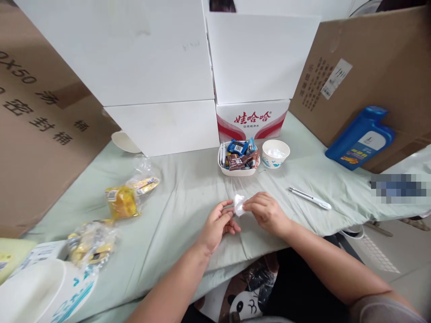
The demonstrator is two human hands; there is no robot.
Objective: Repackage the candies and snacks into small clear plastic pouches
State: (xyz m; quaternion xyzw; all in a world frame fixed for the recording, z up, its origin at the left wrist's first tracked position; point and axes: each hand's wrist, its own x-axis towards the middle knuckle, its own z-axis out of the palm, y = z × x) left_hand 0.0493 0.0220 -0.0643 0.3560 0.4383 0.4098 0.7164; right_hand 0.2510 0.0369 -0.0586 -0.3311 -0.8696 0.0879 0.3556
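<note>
Your left hand point(218, 223) and right hand point(266, 211) together pinch a small white wrapper point(239, 204) above the surface point(188, 188); tugging unevenly could spill its contents.

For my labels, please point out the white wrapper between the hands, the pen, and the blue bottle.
white wrapper point(239, 205), head view, its crumpled middle
pen point(310, 198), head view, mid-barrel
blue bottle point(360, 139), head view, front label area

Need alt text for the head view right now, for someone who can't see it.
Both hands, left hand and right hand, pinch a small white wrapper over a pale green cloth-covered table. Behind it sit a white dish of wrapped candies and a paper cup; a pen lies to the right.
</note>
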